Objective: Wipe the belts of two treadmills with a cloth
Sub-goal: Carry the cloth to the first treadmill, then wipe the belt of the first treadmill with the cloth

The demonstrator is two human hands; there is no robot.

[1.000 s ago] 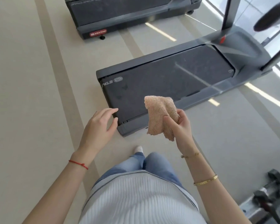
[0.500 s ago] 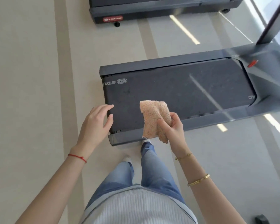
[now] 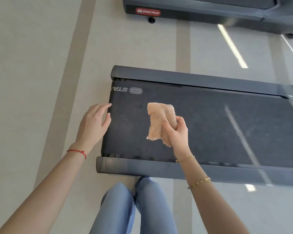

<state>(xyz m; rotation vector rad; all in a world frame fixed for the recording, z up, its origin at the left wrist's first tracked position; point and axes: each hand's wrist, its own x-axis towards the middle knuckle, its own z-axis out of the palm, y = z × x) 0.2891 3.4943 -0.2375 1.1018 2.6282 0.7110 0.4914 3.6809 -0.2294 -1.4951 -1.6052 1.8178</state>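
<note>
cloth [image 3: 160, 121] hangs pinched in right hand [image 3: 177, 132] above the belt [image 3: 210, 125]; left hand [image 3: 94, 123], fingers relaxed and holding nothing, hovers beside it.

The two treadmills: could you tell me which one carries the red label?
The far treadmill at the top of the view; its end cover bears a red label. The near treadmill, under the cloth, shows only pale belt lettering.

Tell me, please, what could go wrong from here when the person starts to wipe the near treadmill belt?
1. The right hand pinches the cloth by one side, so it hangs bunched; it may wipe only a narrow strip.
2. Faint smudges on the belt near the left hand could be missed.
3. Glare streaks may hide dust.
</note>
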